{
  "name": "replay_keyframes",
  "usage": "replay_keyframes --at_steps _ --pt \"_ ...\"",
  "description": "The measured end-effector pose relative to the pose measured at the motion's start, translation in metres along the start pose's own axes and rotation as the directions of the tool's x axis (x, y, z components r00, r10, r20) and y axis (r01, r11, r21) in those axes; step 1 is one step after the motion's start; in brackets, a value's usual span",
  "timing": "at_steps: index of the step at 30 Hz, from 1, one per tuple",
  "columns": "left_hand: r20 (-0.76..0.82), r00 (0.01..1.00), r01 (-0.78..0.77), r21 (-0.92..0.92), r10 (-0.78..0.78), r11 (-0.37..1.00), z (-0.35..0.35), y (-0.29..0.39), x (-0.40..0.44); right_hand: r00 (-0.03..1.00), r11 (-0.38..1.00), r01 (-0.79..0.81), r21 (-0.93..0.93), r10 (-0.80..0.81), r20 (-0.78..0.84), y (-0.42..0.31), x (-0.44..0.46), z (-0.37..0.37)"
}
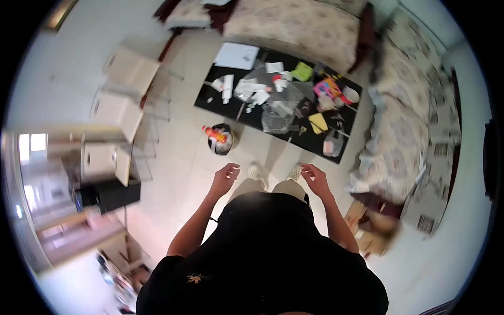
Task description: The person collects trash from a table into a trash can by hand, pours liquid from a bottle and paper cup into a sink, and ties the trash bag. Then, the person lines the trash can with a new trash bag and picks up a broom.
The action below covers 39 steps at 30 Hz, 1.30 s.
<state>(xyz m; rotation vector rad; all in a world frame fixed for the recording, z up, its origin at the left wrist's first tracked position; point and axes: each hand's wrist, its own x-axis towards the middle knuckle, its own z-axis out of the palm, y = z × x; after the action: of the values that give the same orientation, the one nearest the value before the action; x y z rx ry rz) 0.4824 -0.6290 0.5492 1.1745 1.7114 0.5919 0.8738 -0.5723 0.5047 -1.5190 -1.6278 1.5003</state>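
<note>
My left hand (225, 179) hangs in the air in front of my left thigh, its fingers loosely bent and apart, holding nothing. On the other side, my right hand (315, 178) is held the same way, relaxed and empty, near my right shoe (295, 171). Nearest to my left hand is a small bin with a black liner (223, 148), with a red and orange packet (216, 134) on top. Beyond both hands stands a low black table (220, 105), strewn with clear plastic bags (278, 118), white papers (252, 90), a yellow sheet (318, 123) and a green packet (302, 72).
A patterned sofa (294, 23) stands behind the table, and another covered seat (396, 131) runs along the right. Several pale chairs (118, 113) line the left wall. An open cardboard box (375, 231) sits at the right on the tiled floor (178, 142).
</note>
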Motion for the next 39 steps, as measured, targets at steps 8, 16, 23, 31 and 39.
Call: replay_keyframes --at_steps 8,16,23,31,39 --pt "-0.451 0.863 0.088 -0.308 -0.227 0.947 -0.006 -0.152 -0.222 0.831 0.933 0.324 -0.16 -0.199 0.519 -0.063 0.011 0.157" --pt "-0.661 0.484 0.072 -0.623 -0.574 0.779 -0.024 -0.311 -0.483 0.557 0.947 0.321 0.02 -0.206 0.805 -0.122 -0.09 0.46" --pt "-0.717 0.183 -0.112 -0.695 -0.673 0.71 -0.105 -0.436 -0.633 0.282 0.856 0.516 -0.009 -0.16 0.946 -0.188 -0.185 0.688" --pt "-0.634 -0.005 -0.147 -0.765 -0.774 0.627 -0.209 -0.586 -0.741 0.23 0.871 0.491 -0.011 -0.117 0.966 -0.201 -0.19 0.934" --pt "-0.621 -0.176 -0.194 -0.739 -0.764 0.646 -0.416 -0.684 -0.858 -0.032 0.824 0.54 0.174 -0.186 0.982 -0.337 -0.288 1.295"
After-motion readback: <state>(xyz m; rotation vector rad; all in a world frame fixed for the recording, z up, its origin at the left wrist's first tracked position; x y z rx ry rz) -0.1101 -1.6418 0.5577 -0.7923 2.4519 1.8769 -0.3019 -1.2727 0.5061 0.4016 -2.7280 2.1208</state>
